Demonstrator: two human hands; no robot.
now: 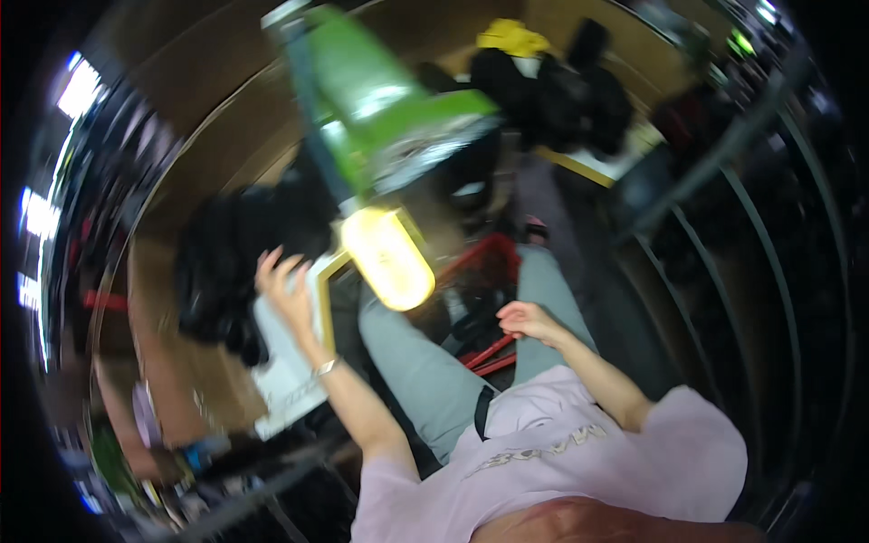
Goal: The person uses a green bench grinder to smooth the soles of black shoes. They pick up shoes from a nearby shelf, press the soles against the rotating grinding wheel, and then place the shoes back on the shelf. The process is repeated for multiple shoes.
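My left hand [291, 296] is open, its fingers spread over the edge of a white tabletop [288, 387] with a yellow border. Beside those fingers lies a heap of black items [249, 262], probably cloth, though blur hides their kind. My right hand [529, 322] hovers above my right thigh with its fingers curled in, and I see nothing in it. Close to it, between my knees, is a red basket [493, 353] with dark things inside. A green machine [367, 81] stands in front of me, a lit oval lamp [389, 258] at its near end.
Brown cardboard walls [172, 362] curve round the left and far sides. More black items [566, 100] and a yellow piece [512, 38] lie at the far side. Metal rails [715, 149] run along my right. The picture is smeared by motion.
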